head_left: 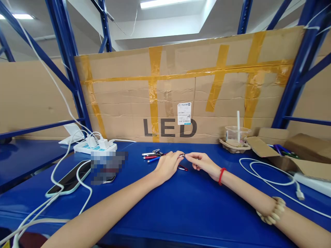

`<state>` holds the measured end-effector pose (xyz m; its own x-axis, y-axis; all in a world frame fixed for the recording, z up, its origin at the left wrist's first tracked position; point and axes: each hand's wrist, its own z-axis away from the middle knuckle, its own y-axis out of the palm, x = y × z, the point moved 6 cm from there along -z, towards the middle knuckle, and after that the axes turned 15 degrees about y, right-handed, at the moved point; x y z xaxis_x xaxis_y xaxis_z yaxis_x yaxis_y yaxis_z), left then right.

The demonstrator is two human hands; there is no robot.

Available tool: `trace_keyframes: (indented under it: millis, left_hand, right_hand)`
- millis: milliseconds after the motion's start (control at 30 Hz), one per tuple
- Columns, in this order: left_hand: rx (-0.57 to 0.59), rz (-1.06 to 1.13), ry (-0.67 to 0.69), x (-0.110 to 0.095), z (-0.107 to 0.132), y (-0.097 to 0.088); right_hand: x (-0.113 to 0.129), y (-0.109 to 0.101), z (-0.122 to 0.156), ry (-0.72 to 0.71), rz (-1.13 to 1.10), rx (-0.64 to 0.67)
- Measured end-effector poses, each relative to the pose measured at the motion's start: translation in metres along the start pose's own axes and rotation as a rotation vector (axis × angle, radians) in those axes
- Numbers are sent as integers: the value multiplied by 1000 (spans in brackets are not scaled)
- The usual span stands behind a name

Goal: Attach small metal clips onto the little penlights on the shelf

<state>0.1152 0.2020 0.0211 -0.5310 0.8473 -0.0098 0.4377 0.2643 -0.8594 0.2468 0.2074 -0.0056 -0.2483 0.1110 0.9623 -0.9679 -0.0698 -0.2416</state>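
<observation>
L hand [168, 165], R hand [202, 162] pinch pen [182, 155] (jointly).

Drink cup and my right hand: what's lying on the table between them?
Nothing: the head view shows bare blue table between the drink cup and your right hand, which pinches a small pen together with the left hand.
</observation>
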Motion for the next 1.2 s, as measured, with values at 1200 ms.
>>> trace_keyframes:
  millis: [1200]
  left_hand:
    - [51,189,159,1,1,13]
  right_hand:
    - [1,1,6,1,174,-7]
